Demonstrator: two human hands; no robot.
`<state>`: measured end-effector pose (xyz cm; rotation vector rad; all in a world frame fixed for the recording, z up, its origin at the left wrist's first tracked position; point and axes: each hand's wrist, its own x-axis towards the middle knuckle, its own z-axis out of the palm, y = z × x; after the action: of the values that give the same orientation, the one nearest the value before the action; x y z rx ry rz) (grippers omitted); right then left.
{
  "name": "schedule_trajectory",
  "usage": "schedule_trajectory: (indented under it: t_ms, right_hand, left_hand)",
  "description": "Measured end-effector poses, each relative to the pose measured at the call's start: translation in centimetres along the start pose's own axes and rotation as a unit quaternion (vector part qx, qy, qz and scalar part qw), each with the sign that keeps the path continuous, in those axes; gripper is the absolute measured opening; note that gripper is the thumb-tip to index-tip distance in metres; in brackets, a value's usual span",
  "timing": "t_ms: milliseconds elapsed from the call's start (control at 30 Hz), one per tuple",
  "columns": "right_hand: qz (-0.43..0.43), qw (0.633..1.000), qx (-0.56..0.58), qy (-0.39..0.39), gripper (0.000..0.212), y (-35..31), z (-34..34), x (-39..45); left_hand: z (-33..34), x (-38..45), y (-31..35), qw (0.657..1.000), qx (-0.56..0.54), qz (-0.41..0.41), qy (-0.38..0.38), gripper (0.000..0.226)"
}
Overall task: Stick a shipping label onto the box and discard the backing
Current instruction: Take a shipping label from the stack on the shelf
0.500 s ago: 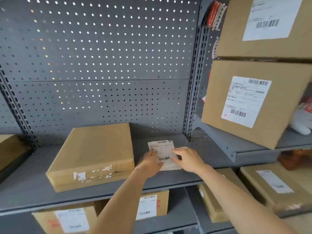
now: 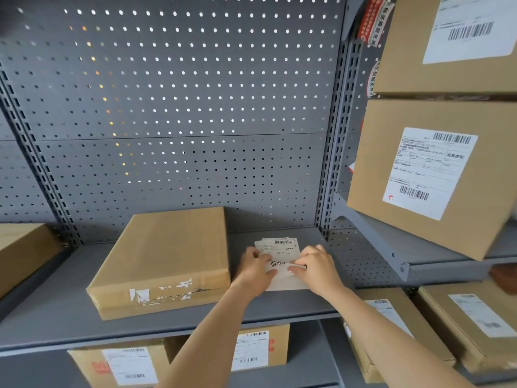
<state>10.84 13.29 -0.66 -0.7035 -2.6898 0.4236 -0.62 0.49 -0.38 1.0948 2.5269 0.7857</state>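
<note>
Label (image 2: 279,249) corner newly lifted, grey shelf (image 2: 70,309).

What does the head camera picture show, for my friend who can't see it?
Two hands, left hand and right hand, work at a small stack of shipping labels lying on a grey metal shelf. A flat, unlabelled cardboard box lies just left of them. More boxes that already carry labels sit on shelves around.

Flat brown cardboard box (image 2: 170,259) with torn white tape scraps on its front edge. White paper shipping labels (image 2: 279,245) carry black barcodes and print. Grey metal shelf (image 2: 70,312); grey pegboard back panel (image 2: 173,107) dotted with regular holes, many glowing white, some amber.
</note>
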Motion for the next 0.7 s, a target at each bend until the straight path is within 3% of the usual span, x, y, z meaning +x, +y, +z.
schedule_trajectory:
  t_ms: [133, 267, 533, 633, 700]
  right_hand:
    - [0.026, 0.99, 0.132, 0.053, 0.019, -0.9, -1.0, 0.0]
    - [0.046, 0.967, 0.237, 0.083, 0.017, -1.8, -2.4, 0.2]
    - [0.161, 0.865, 0.47, 0.069, 0.038, -2.1, -4.2, 1.4]
    - [0.175, 0.83, 0.527, 0.045, 0.027, -3.0, -5.0, 1.8]
    - [0.172, 0.829, 0.532, 0.025, 0.016, -4.1, -5.5, 2.2]
  left_hand:
    - [-1.0, 0.0, 0.6, 0.982, -0.18, -0.023, 0.049, 0.042]
    - [-2.0, 0.0, 1.2, 0.933, -0.351, -0.016, 0.07, 0.046]
    - [-4.2, -0.1, 2.5, 0.899, -0.432, 0.03, 0.063, 0.044]
    - [-5.7, -0.2, 2.5, 0.887, -0.455, 0.037, 0.068, 0.044]
    - [-7.0, -0.4, 2.4, 0.881, -0.464, 0.044, 0.084, 0.046]
